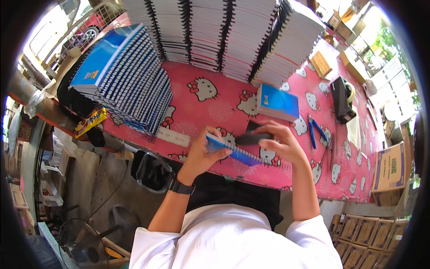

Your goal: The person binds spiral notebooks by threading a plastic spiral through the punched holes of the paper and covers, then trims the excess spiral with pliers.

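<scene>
My left hand (205,152) is closed around a small blue-covered spiral notebook (242,155), thumb on its cover. The notebook is tilted, and the coil along its edge runs past its right end. Just above it, my right hand (285,142) has its fingers and thumb around a blurred black object (251,136), whose kind I cannot make out. Beyond this hand lies a short stack of blue-covered booklets (277,102). To the left rises a tall stack of blue spiral notebooks (130,80).
Tall stacks of spiral-bound books (206,36) line the back of the pink patterned table (188,87). Blue-handled pliers (315,131) and a black tape dispenser (342,99) lie at right. A yellow snack packet (91,122) is at the left edge. Cartons (365,233) stand below right.
</scene>
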Motion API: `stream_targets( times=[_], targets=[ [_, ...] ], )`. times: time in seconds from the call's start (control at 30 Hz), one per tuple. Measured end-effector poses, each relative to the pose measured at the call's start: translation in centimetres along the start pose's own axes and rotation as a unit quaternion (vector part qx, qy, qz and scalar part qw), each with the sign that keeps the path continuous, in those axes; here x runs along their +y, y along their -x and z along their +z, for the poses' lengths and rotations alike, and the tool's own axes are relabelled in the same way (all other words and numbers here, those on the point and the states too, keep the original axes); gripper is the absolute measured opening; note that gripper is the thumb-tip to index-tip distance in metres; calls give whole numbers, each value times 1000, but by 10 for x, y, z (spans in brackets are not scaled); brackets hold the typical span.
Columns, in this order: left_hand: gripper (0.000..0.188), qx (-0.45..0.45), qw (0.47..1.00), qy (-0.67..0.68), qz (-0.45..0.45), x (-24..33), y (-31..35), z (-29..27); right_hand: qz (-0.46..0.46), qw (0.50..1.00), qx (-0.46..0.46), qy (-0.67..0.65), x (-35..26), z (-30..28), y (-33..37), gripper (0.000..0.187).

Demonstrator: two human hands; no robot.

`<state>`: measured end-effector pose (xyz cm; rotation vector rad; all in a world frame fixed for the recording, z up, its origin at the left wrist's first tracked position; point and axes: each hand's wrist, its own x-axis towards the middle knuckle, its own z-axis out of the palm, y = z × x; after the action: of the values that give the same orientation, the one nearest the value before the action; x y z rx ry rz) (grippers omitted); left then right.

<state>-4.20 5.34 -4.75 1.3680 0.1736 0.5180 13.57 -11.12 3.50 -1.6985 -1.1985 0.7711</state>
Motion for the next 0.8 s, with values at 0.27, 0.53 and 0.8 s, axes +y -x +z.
stream_targets(
  times=[0.27, 0.53, 0.8],
  targets=[
    [40, -16, 1000, -11, 23, -6, 0, -5, -1, 997, -44, -69, -4, 7, -7, 43],
    [37, -11, 998, -45, 38, 6, -3, 4, -40, 936, 99, 337, 8, 9, 0, 52],
    [34, 33, 968, -224, 105, 46, -6, 34, -166, 961, 162, 152, -49, 44, 18, 37]
  ],
)
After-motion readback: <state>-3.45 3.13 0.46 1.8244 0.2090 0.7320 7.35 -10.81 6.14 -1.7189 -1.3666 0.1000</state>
